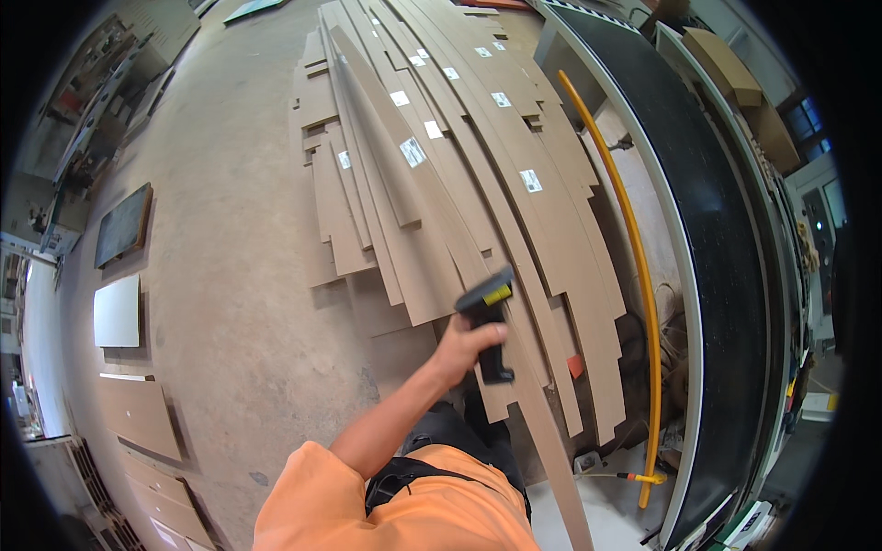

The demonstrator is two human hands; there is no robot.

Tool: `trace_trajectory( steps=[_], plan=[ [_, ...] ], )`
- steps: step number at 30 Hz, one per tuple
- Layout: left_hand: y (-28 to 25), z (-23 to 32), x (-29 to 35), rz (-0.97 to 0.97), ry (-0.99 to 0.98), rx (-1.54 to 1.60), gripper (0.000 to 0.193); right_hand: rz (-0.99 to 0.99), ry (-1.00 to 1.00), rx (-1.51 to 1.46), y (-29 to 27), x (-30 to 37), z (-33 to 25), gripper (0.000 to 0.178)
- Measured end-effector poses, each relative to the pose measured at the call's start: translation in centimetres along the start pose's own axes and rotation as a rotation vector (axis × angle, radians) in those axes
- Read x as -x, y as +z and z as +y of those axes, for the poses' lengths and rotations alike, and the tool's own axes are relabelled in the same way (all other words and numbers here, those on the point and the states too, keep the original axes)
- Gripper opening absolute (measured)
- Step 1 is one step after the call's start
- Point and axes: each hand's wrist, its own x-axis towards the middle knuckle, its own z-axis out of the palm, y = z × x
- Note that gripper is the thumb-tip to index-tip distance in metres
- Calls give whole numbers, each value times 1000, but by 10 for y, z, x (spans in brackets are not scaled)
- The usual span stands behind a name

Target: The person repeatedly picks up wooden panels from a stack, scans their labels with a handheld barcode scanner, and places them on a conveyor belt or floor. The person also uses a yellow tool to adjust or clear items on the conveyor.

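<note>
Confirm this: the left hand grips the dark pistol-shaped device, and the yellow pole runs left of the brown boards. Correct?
Not quite: the head view shows the yellow pole running right of the brown boards. The left hand does grip the dark pistol-shaped device.

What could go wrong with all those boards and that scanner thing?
The left hand holds the handheld scanner by its handle; if it slipped, it might fall and get damaged. The boards have uneven ends, so someone could bump one that sticks out. The long narrow strip reaches past the others, so it might get knocked.
</note>
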Motion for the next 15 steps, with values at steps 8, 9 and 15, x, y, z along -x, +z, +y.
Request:
trace_trajectory(
  steps=[8,9,15],
  plan=[
    [18,-12,66,-215,-104,-29,60,169,-20,75,-12,-39,7,42],
    [20,-14,72,-246,-63,9,58,198,-31,85,-15,-44,9,43],
    [20,-9,94,-331,-82,3,50,107,61,108,-27,-69,3,48]
  ],
)
